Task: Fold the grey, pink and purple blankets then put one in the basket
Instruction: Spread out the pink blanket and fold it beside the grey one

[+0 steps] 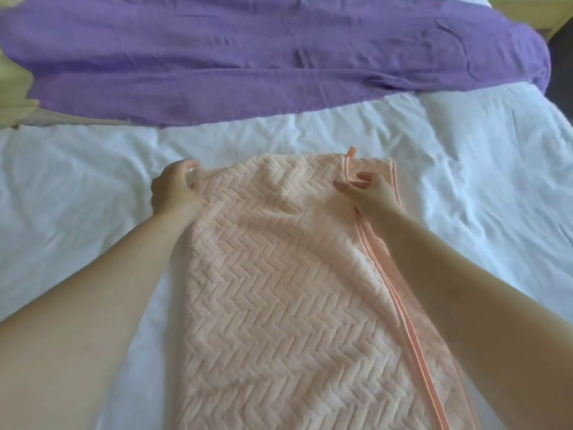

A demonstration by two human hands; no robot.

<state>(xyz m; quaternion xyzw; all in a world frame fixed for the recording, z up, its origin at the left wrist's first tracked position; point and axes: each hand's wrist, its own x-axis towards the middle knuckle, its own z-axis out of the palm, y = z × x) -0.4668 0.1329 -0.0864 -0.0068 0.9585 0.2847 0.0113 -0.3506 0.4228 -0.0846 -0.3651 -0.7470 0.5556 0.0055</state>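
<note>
Gripping the far left corner of the pink blanket (pixel 273 274), the left hand (pixel 175 189) has its fingers curled over the edge, knuckles up. The right hand (pixel 370 195) pinches the same blanket near its far right corner, thumb and fingers closed on the cloth just beside a narrow pink loop (pixel 348 164) that stands up past the far edge. Both forearms reach in from the near side, one along each long side of the blanket. The blanket lies as a long folded strip with a herringbone texture, running from the near edge of the view to the hands. A darker pink binding (pixel 409 321) runs along its right side. It rests on a wrinkled white sheet (pixel 77 187). Beyond it, well apart, the purple blanket (pixel 248 57) is spread across the far side of the sheet. Pale yellow cloth (pixel 12 88) shows at the far left.
</note>
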